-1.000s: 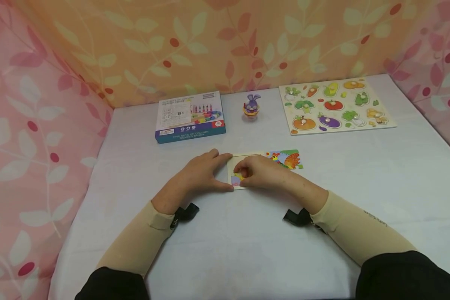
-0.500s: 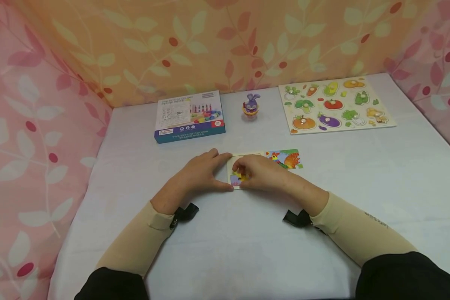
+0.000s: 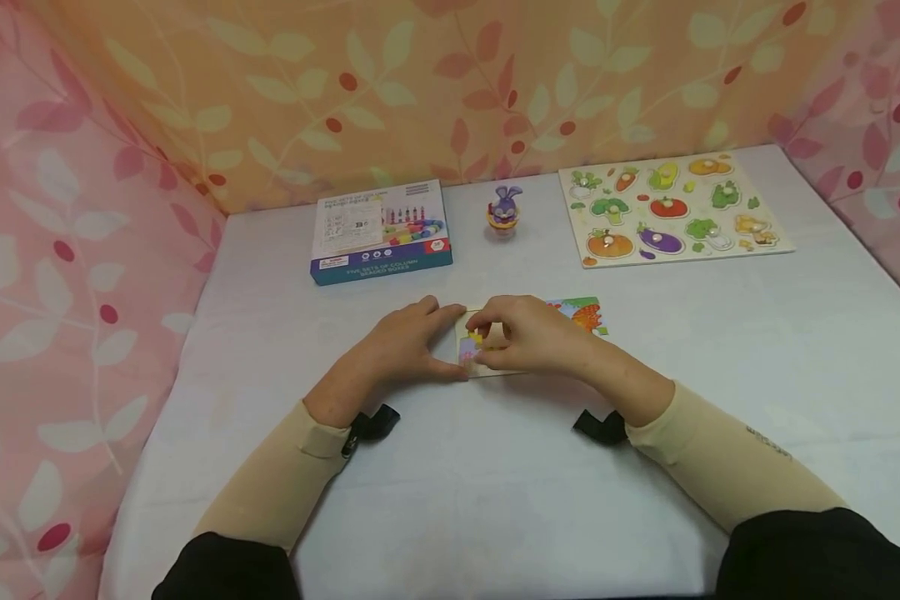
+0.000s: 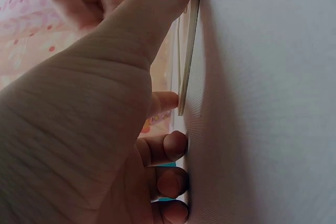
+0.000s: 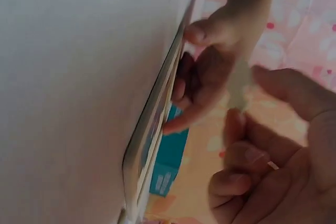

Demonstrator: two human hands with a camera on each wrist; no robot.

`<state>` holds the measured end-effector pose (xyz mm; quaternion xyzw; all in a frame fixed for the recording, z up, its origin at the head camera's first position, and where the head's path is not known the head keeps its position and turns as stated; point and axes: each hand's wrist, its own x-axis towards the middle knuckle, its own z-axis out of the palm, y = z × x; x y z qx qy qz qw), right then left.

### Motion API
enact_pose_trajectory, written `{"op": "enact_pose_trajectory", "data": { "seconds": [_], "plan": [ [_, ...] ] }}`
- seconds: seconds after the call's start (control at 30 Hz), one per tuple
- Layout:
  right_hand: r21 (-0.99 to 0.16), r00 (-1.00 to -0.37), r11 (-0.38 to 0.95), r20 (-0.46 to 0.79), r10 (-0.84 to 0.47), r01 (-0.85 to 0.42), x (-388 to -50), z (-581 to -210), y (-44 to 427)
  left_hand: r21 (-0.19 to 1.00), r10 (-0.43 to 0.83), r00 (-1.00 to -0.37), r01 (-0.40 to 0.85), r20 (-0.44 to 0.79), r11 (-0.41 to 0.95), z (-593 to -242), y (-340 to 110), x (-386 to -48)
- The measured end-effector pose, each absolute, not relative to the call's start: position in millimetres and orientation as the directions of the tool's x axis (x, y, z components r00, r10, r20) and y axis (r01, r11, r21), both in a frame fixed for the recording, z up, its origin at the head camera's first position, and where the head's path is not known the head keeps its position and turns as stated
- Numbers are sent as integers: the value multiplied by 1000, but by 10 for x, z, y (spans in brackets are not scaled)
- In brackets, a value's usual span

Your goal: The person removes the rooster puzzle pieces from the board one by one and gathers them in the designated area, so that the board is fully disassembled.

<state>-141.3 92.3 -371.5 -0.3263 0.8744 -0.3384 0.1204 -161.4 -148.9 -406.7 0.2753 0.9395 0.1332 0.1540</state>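
A small wooden puzzle board [image 3: 462, 323] lies on the white table, partly hidden by the hands. My left hand [image 3: 410, 343] holds its left end, thumb at the near corner and index finger at the far corner. In the left wrist view, the other left fingers [image 4: 173, 183] rest on the cloth. My right hand [image 3: 536, 333] is over the board and pinches a small puzzle piece [image 5: 240, 86] between thumb and index finger; its pale side shows in the right wrist view. A purple-and-yellow piece [image 3: 467, 348] sits at the board's left end. Rooster-picture pieces [image 3: 587, 314] lie beyond the right hand, partly covered.
A flat bead-set box [image 3: 381, 233] lies at the back left. A purple rabbit figure [image 3: 504, 210] stands beside it. At the back right is a vegetable peg puzzle [image 3: 675, 210]. Patterned curtains [image 3: 450, 92] border the table's back and sides.
My right hand has lifted off the board and shifted slightly right with the puzzle piece, now covering part of the rooster picture. The left hand stays in place.
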Motion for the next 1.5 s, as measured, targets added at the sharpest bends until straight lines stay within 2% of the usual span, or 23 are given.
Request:
{"op": "enact_pose_trajectory", "data": {
  "seconds": [0.43, 0.8, 1.1, 1.33, 1.5],
  "plan": [
    [-752, -734, 395, 170, -657, -527, -1322, -3461, 1165, 293, 536, -815, 468, -222, 834, -4068, -1464, -1608],
    [-733, -792, 440, 217, -571, -519, -1255, -3514, 1626, 287, 543, -812, 479, -216, 830, -4058, -1485, -1591],
    [-687, -856, 584, 107, -506, -431, -1262, -3659, 1918, 295, 563, -804, 501, -190, 814, -4081, -1491, -1598],
    [-651, -872, 673, -35, -489, -351, -1333, -3732, 1977, 285, 559, -807, 499, -190, 818, -4088, -1495, -1600],
    [-641, -855, 696, -115, -505, -325, -1357, -3775, 1972, 302, 559, -804, 492, -202, 817, -4080, -1491, -1596]
  ]
}}
